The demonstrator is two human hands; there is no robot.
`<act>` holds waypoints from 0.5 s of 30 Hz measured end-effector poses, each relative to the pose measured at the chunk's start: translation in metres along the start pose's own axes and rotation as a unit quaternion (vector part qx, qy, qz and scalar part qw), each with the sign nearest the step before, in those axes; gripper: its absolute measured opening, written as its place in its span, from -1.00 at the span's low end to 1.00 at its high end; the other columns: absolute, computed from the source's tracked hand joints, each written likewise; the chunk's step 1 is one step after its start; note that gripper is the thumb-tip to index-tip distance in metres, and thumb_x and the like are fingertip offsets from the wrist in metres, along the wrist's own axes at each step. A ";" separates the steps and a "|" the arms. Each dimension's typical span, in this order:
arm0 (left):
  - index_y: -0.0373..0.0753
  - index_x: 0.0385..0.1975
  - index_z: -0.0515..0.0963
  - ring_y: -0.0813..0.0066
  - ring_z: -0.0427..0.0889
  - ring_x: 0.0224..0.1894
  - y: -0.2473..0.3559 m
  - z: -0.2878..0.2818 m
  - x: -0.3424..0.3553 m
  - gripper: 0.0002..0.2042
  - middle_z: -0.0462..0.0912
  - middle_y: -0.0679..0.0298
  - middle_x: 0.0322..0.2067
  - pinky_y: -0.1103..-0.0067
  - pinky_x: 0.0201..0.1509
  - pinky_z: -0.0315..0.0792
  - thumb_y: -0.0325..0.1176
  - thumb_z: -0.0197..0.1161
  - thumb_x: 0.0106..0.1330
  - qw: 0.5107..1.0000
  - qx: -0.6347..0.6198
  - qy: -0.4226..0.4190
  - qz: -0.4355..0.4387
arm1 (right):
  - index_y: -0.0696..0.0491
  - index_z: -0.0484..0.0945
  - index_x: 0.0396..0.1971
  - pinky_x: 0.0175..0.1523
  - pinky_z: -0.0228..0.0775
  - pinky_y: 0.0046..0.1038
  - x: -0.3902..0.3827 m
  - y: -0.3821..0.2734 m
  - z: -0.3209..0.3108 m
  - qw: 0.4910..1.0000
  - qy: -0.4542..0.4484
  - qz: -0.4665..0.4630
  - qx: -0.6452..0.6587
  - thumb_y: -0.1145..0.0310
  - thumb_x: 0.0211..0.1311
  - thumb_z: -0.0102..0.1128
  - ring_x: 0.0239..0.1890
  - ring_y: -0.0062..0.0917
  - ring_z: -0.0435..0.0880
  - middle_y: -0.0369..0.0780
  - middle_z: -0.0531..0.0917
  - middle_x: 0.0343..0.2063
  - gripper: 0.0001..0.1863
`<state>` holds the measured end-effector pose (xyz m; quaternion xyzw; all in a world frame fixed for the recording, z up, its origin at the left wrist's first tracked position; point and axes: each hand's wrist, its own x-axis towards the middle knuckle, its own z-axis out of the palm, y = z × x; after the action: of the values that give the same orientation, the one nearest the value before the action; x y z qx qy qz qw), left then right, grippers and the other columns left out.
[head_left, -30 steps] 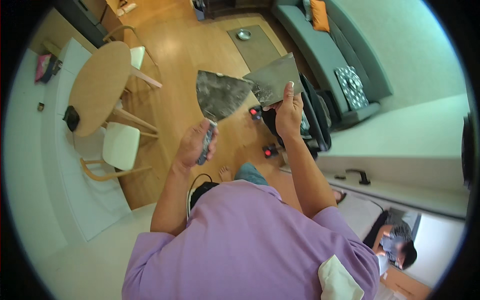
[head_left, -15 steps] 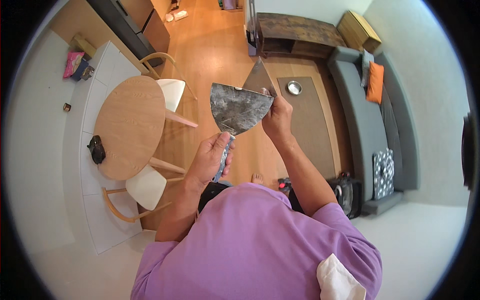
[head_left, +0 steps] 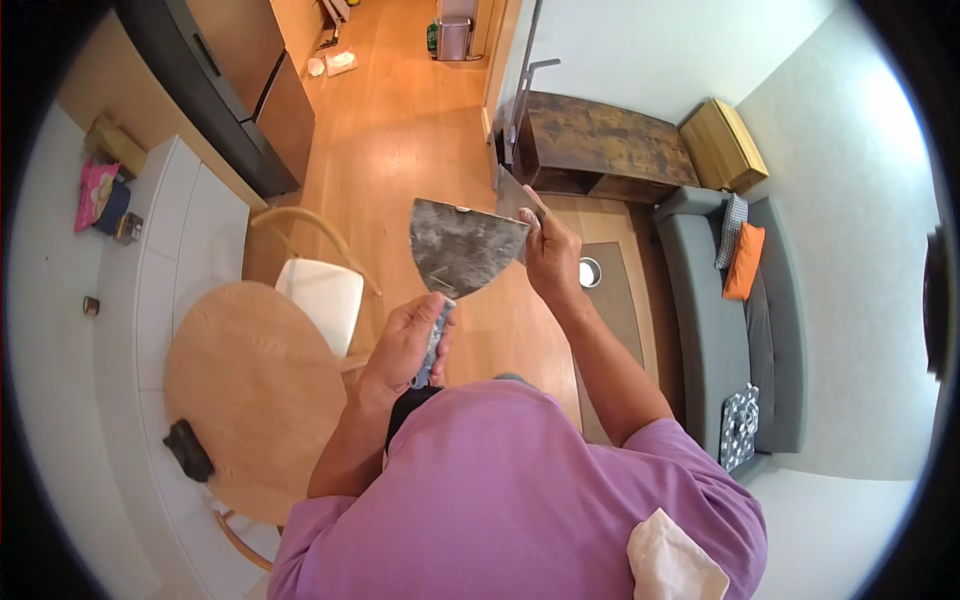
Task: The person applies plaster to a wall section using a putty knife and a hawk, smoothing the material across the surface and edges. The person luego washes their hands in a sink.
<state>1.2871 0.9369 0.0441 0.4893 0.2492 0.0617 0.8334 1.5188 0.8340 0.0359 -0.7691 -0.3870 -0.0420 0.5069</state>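
The left hand (head_left: 402, 343) is closed around the grey-blue handle of a broad scraper (head_left: 462, 250), thumb on top near the base of the blade; the curled fingers are partly covered by the handle. The scraper is held up over the wooden floor (head_left: 380, 140), beyond the right edge of the round wooden surface (head_left: 250, 370), its fan-shaped blade blotched with pale smears. The right hand (head_left: 553, 255) pinches a thin metal plate (head_left: 512, 195), seen nearly edge-on, so its full outline is hard to make out, and its lower part is lost behind the hand and the blade's upper right corner. Whether blade and plate touch, I cannot tell. A black bundle (head_left: 188, 450), of unclear kind, lies on the surface's left edge. A white-seated chair (head_left: 320, 300) stands by the far edge; near the close edge only the bent rail of another chair (head_left: 240, 540) shows. The right wrist slightly overlaps a silver bowl (head_left: 592, 271) on a brown mat (head_left: 615, 320), and the lower picture edge crops a white cloth (head_left: 675, 560) on the purple shirt (head_left: 520, 490).
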 end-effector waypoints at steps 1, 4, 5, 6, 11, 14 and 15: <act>-0.22 -0.30 0.50 0.57 0.41 -0.78 0.017 -0.007 0.027 -0.56 0.46 0.34 -0.67 0.64 -0.74 0.31 0.07 0.00 0.57 1.000 -0.002 -0.001 0.002 | 0.05 0.52 0.26 -0.31 0.45 -0.35 0.029 0.007 0.014 1.000 -0.001 -0.002 -0.002 0.23 0.51 0.13 -0.52 -0.28 0.58 0.02 0.60 -0.52 -0.58; -0.20 -0.31 0.48 0.59 0.42 -0.77 0.060 -0.039 0.099 -0.56 0.46 0.36 -0.67 0.64 -0.75 0.29 0.10 0.00 0.56 1.000 -0.015 0.002 0.001 | 0.05 0.55 0.23 -0.32 0.44 -0.36 0.102 0.018 0.063 0.998 0.012 -0.062 0.019 0.28 0.49 0.15 -0.54 -0.26 0.57 0.00 0.61 -0.53 -0.61; -0.20 -0.31 0.48 0.59 0.42 -0.77 0.071 -0.050 0.121 -0.56 0.46 0.36 -0.67 0.64 -0.75 0.29 0.10 0.00 0.56 1.000 -0.016 0.004 0.004 | 0.05 0.57 0.21 -0.31 0.44 -0.35 0.120 0.025 0.077 0.996 0.010 -0.087 0.002 0.26 0.50 0.15 -0.52 -0.28 0.60 0.00 0.62 -0.51 -0.63; -0.20 -0.31 0.47 0.60 0.41 -0.77 0.082 -0.060 0.143 -0.55 0.45 0.36 -0.66 0.64 -0.75 0.29 0.11 0.01 0.55 0.999 -0.022 0.039 0.011 | 0.05 0.58 0.18 -0.30 0.45 -0.34 0.141 0.034 0.091 0.994 0.007 -0.112 -0.015 0.25 0.50 0.15 -0.50 -0.31 0.62 0.00 0.62 -0.50 -0.64; -0.18 -0.29 0.46 0.60 0.43 -0.76 0.131 -0.118 0.269 -0.56 0.45 0.37 -0.66 0.63 -0.75 0.30 0.12 0.00 0.55 0.988 -0.033 0.135 0.071 | 0.15 0.60 0.00 -0.19 0.54 -0.34 0.274 0.127 0.164 0.959 -0.093 0.251 0.090 0.13 0.54 0.10 -0.25 -0.48 0.74 -0.17 0.72 -0.30 -0.63; -0.20 -0.26 0.45 0.60 0.43 -0.75 0.157 -0.152 0.339 -0.58 0.45 0.37 -0.65 0.62 -0.73 0.31 0.09 -0.02 0.57 0.972 -0.037 0.208 0.107 | 0.19 0.50 0.08 0.03 0.60 -0.40 0.353 0.132 0.198 0.766 0.002 0.332 0.551 0.18 0.54 0.10 -0.04 -0.50 0.68 -0.23 0.66 -0.03 -0.62; -0.20 -0.26 0.45 0.60 0.43 -0.75 0.171 -0.158 0.361 -0.58 0.45 0.37 -0.65 0.62 -0.73 0.31 0.09 -0.02 0.57 0.969 -0.037 0.216 0.113 | 0.19 0.50 0.08 0.03 0.60 -0.40 0.381 0.127 0.209 0.763 -0.008 0.331 0.555 0.18 0.54 0.10 -0.04 -0.50 0.68 -0.23 0.66 -0.03 -0.62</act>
<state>1.5496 1.2743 -0.0018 0.4579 0.3644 0.2690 0.7649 1.7968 1.1906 0.0139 -0.4341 -0.0686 0.3564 0.8245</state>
